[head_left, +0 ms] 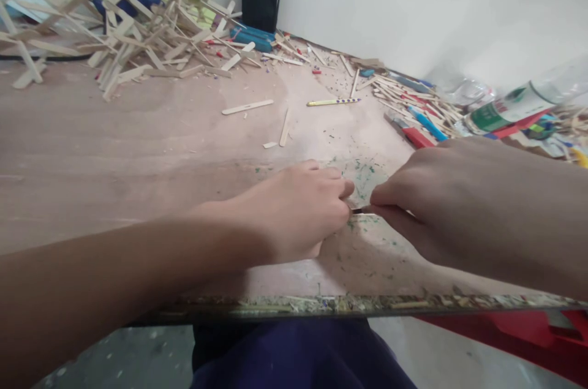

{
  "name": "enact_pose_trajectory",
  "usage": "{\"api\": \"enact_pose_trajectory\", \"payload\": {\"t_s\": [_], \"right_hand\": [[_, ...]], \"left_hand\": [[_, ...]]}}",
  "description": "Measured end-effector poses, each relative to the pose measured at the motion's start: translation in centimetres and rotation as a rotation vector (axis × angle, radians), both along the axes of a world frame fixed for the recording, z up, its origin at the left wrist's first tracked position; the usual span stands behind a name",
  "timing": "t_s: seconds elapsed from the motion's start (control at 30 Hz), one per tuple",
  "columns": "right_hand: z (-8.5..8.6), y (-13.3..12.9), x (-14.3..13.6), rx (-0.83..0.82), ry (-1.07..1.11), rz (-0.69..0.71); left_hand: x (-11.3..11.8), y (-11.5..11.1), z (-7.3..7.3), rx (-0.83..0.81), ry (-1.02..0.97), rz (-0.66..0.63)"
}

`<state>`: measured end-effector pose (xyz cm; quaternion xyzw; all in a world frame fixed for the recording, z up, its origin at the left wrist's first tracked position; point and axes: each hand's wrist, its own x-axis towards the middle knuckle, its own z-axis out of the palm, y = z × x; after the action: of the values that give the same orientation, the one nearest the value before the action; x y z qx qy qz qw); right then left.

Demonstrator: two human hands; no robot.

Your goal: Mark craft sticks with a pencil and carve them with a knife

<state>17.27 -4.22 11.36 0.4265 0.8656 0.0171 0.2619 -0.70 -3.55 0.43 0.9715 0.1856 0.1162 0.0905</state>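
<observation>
My left hand (298,211) rests curled on the wooden board (138,150) near its front edge, fingers closed over something small that I cannot make out. My right hand (432,205) meets it from the right, pinching a thin dark-tipped tool (359,210) whose point shows in the gap between the two hands. Green specks and shavings (362,171) dot the board around the hands.
A big heap of wooden craft sticks (133,27) fills the back left. Loose sticks (248,107) and a painted yellow stick (333,101) lie mid-board. More sticks, blue and red tools (420,128) and a plastic bottle (509,107) crowd the right by the white wall.
</observation>
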Motion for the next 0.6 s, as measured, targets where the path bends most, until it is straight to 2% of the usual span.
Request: {"api": "enact_pose_trajectory", "payload": {"t_s": [0.1, 0.27, 0.33, 0.47, 0.6], "right_hand": [[0.0, 0.3, -0.6, -0.059, -0.153, 0.037], [0.1, 0.2, -0.7, -0.095, 0.035, 0.281], [0.0, 0.1, -0.2, -0.100, 0.095, 0.332], [-0.1, 0.5, 1.3, -0.140, 0.067, 0.339], [-0.4, 1.5, 2.8, -0.228, -0.010, 0.259]], "left_hand": [[0.1, 0.1, 0.1, -0.020, 0.022, 0.000], [0.5, 0.1, 0.3, -0.052, 0.079, 0.038], [0.6, 0.0, 0.4, -0.054, 0.088, 0.053], [0.7, -0.1, 0.3, -0.065, 0.042, 0.129], [0.6, 0.2, 0.5, -0.133, 0.040, 0.154]]}}
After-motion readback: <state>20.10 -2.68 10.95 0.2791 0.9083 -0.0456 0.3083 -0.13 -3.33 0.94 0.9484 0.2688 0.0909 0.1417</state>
